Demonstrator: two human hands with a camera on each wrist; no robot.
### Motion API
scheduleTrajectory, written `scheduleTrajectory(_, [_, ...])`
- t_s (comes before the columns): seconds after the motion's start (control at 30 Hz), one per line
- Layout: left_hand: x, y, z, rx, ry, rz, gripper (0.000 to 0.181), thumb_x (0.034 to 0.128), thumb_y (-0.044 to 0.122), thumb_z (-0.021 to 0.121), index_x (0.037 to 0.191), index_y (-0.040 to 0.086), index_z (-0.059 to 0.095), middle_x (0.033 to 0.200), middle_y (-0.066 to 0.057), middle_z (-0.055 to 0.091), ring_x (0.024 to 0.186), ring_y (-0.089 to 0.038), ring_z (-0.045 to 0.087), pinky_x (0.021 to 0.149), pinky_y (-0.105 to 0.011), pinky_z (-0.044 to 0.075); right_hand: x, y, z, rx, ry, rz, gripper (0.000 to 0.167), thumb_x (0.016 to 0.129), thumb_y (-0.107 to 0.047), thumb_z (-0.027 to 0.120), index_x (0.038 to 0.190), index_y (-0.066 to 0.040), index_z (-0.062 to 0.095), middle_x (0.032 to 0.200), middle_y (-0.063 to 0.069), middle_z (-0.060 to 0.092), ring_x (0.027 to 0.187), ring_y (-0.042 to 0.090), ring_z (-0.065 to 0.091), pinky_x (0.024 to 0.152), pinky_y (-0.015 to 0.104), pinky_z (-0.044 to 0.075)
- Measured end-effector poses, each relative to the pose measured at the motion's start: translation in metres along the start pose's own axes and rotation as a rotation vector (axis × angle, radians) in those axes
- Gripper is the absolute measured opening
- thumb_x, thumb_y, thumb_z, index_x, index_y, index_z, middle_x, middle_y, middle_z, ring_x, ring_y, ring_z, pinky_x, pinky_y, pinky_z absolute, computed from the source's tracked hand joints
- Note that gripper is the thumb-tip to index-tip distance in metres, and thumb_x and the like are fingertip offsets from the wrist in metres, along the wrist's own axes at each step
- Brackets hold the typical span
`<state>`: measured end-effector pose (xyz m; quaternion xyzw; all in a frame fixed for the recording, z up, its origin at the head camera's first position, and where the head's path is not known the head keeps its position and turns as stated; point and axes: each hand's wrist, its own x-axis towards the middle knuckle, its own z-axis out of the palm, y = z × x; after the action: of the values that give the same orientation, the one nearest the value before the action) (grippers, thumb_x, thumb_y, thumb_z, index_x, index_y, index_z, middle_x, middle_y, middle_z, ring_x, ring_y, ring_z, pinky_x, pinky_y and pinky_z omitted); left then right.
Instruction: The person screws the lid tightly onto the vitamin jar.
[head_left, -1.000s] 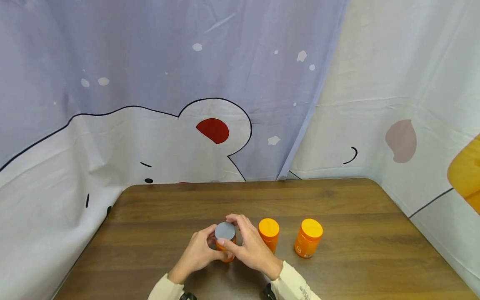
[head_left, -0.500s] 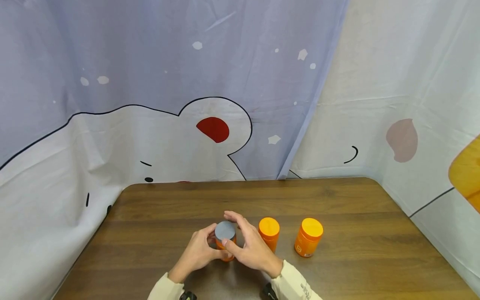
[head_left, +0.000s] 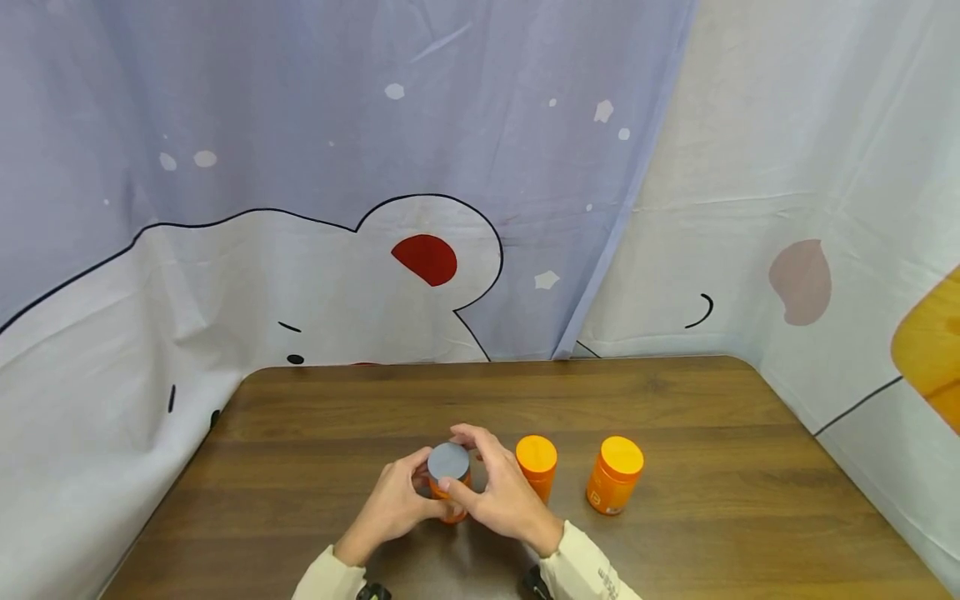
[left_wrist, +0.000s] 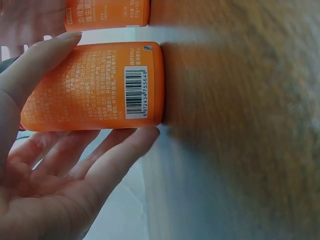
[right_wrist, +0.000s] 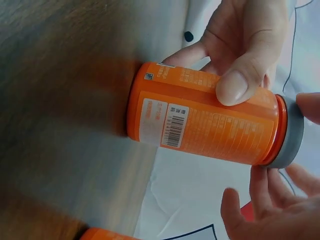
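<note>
An orange bottle with a grey lid stands upright on the wooden table, between both hands. My left hand grips its body from the left; in the right wrist view its thumb lies across the label. My right hand holds the grey lid, thumb on the near side and fingers round the far side. In the left wrist view, the orange bottle body shows a barcode, and the lid is out of sight there.
Two more orange bottles with yellow-orange lids stand right of the hands: a nearer bottle, partly hidden by my right hand, and a farther bottle. A printed curtain hangs behind the wooden table.
The right hand's fingers loosen slightly at the lid half a second ago, then draw in against it again. The left hand and the bottle stay in place.
</note>
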<state>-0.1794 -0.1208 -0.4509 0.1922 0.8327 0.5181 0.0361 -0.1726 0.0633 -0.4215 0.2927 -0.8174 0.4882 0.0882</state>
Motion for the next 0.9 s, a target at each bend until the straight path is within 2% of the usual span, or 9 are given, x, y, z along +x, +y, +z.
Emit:
scheduleTrajectory(0.2, [-0.0006,0.0003,-0.0002,0.015,0.008,0.004,0.049,0.0651,0.034,0.082,0.105,0.018,0.058,0.098,0.004,0.064,0.086,-0.008,0.065,0.072,-0.023,0.05,-0.0011,-0.0031,0.0035,-0.063,0.042,0.058,0.059,0.078,-0.046,0.068,0.125,-0.021,0.043,0.111,-0.004,0.052,0.101,0.01,0.049,0.085,0.035,0.045])
scheduleTrajectory(0.37, [-0.0008,0.0004,-0.0001,0.018,0.01,-0.014,0.05,0.0633,0.034,0.083,0.104,0.019,0.058,0.096,0.005,0.064,0.085,-0.007,0.064,0.071,-0.023,0.05,-0.0019,-0.0076,0.0026,-0.05,0.038,0.103,0.068,0.076,-0.053,0.067,0.13,-0.023,0.038,0.121,-0.006,0.048,0.111,0.014,0.046,0.089,0.034,0.042])
scheduleTrajectory(0.53, [-0.0004,-0.0003,-0.0003,0.024,0.014,-0.02,0.047,0.0634,0.029,0.083,0.102,0.018,0.058,0.095,0.005,0.064,0.085,-0.007,0.064,0.071,-0.022,0.05,-0.0013,-0.0098,0.0019,0.0,-0.012,0.056,0.063,0.083,-0.045,0.062,0.135,-0.023,0.034,0.131,-0.004,0.045,0.118,0.02,0.046,0.094,0.04,0.042])
scheduleTrajectory(0.7, [-0.0005,-0.0016,0.0004,0.053,0.03,0.001,0.044,0.0636,0.027,0.082,0.1,0.016,0.059,0.093,0.004,0.064,0.082,-0.008,0.062,0.07,-0.023,0.05,-0.0015,-0.0078,0.0023,0.012,-0.032,-0.01,0.057,0.087,-0.033,0.059,0.137,-0.022,0.032,0.133,-0.001,0.046,0.119,0.02,0.047,0.093,0.036,0.044])
scheduleTrajectory(0.9, [-0.0002,-0.0014,0.0006,0.045,0.026,-0.001,0.044,0.0644,0.026,0.082,0.101,0.017,0.059,0.096,0.003,0.064,0.083,-0.008,0.063,0.071,-0.023,0.05,-0.0014,-0.0066,0.0015,0.026,-0.032,-0.004,0.057,0.086,-0.025,0.062,0.135,-0.025,0.033,0.128,-0.003,0.049,0.114,0.015,0.05,0.091,0.037,0.044])
